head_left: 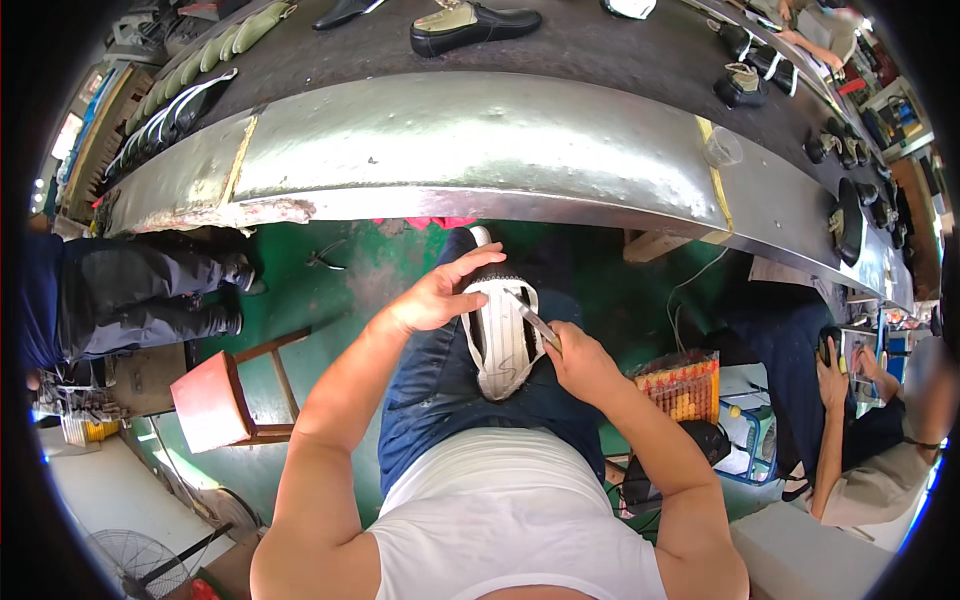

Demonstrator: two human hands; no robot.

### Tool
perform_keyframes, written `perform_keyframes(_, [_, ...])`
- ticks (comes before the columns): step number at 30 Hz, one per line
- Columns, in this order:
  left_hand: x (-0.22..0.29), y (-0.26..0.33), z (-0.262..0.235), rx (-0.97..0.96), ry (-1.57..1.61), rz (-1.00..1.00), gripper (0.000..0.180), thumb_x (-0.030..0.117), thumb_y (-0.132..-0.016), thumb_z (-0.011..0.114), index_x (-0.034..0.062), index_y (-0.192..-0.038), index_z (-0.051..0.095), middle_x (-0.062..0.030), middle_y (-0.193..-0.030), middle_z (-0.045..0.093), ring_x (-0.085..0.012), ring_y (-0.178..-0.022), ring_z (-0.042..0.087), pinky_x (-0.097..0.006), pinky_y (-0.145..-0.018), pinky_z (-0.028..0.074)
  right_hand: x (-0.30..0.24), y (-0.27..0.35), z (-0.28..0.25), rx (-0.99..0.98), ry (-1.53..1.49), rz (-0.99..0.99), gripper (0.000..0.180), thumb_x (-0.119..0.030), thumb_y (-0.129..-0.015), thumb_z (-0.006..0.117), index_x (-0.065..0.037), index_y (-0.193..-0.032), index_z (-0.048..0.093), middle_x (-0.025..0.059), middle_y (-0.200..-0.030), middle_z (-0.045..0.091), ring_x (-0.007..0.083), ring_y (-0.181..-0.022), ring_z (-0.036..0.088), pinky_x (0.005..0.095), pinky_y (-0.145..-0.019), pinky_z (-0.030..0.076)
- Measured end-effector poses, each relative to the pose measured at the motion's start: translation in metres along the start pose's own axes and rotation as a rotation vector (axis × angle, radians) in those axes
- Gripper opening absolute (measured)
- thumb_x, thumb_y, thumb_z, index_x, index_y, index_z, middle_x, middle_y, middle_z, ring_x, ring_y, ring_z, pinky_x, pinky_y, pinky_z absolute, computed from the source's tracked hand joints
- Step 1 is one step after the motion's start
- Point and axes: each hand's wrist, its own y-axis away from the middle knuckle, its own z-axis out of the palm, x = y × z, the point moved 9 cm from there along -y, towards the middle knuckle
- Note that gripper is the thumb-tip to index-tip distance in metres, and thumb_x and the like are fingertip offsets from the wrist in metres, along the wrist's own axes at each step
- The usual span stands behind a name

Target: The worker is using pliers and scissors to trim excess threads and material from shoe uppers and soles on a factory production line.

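Note:
A black shoe upper (490, 271) rests across my lap with its underside up. Its pale insole (505, 345) faces me, edged by a white band that stands away from the dark sides. My left hand (448, 288) grips the far end, fingers over the black part and thumb at the insole's edge. Closed in my right hand (583, 368) is a slim metal tool with a flat, blade-like shaft (535, 320). Its tip reaches the insole near the far end; the handle is hidden in my fist.
Ahead runs a metal-edged conveyor (450, 150) carrying several black shoes (475, 28). A reddish stool (212, 400) stands at left, near another person's legs (150, 290). At right are a beaded seat cover (680, 390) and a seated co-worker's hands (832, 372). A fan (135, 560) is lower left.

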Motion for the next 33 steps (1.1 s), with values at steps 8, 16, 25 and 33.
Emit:
perform_keyframes(8, [-0.018,0.000,0.005,0.270,-0.197,-0.100,0.053,0.008,-0.095,0.065,0.0132,-0.144,0.047,-0.0058,-0.133,0.054,-0.0142,-0.116,0.053,-0.030,-0.103,0.042,0.003,-0.001,0.001,0.072,0.139,-0.004,0.020,-0.011,-0.092,0.058,0.003,-0.106,0.053,0.0243,-0.094,0.062,0.0434,-0.084,0.064,0.0489,-0.074,0.053])
perform_keyframes(16, [-0.035,-0.007,0.003,0.346,0.147,-0.149,0.043,0.017,-0.097,0.065,0.0120,-0.138,0.053,-0.0019,-0.123,0.058,-0.0105,-0.110,0.054,-0.027,-0.097,0.044,-0.004,-0.005,-0.006,-0.029,0.245,0.089,0.022,-0.012,-0.091,0.060,0.003,-0.105,0.054,0.0219,-0.092,0.064,0.0410,-0.080,0.065,0.0469,-0.073,0.053])
perform_keyframes(25, [-0.031,-0.015,0.006,0.373,-0.021,-0.172,0.043,0.015,-0.096,0.064,0.0098,-0.137,0.054,-0.0083,-0.121,0.063,-0.0122,-0.103,0.059,-0.029,-0.093,0.048,-0.027,-0.026,-0.046,0.104,-0.189,0.101,0.028,-0.024,-0.096,0.061,0.003,-0.103,0.060,0.0208,-0.079,0.065,0.0391,-0.074,0.065,0.0436,-0.070,0.049])
perform_keyframes(33, [-0.083,0.051,0.025,0.609,0.042,-0.313,0.039,0.008,-0.097,0.049,-0.0007,-0.135,0.052,-0.0108,-0.126,0.063,-0.0149,-0.111,0.058,-0.028,-0.098,0.045,0.034,-0.015,-0.012,0.166,-0.125,0.353,0.045,-0.030,-0.081,0.078,0.002,-0.104,0.055,0.0125,-0.079,0.065,0.0301,-0.073,0.067,0.0380,-0.066,0.052])
